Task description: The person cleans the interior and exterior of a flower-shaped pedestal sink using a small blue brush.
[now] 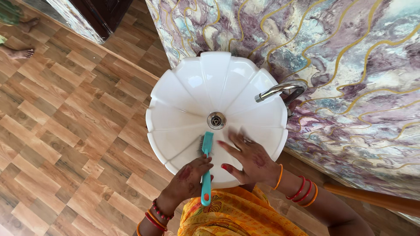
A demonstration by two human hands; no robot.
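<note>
Fingers of the left hand curl tight around a teal scrub brush, bristles on the white basin near six o'clock. At three o'clock of the brush, the right hand spreads open, seemingly touching the bowl. Farther, at twelve o'clock, sits the drain, the tap at two.

A chrome tap juts from the marbled purple wall. Wood-pattern floor tiles spread below, with someone's bare feet near a dark door.

brush in basin | drain at centre | tap on right rim
</note>
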